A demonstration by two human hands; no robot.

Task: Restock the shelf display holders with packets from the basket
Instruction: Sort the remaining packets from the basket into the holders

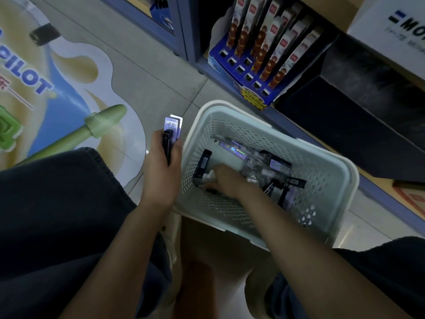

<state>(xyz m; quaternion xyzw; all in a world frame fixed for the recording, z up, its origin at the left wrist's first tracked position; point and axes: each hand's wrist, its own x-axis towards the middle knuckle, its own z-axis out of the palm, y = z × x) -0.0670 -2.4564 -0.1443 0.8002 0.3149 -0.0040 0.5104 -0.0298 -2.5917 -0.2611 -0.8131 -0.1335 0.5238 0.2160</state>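
Pale plastic basket (230, 132) on the floor (161, 72) holds blurred loose packets (276, 165); the right hand (227, 184) reaches among them, its grip hidden. Beside it, the left hand (161, 171), grip closed, holds an upright stack (172, 125)

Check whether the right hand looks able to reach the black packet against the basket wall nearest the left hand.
Probably yes: the right hand is inside the open-topped basket, just beside the black packet, and nothing covers it. The left hand holds its packets outside the basket.
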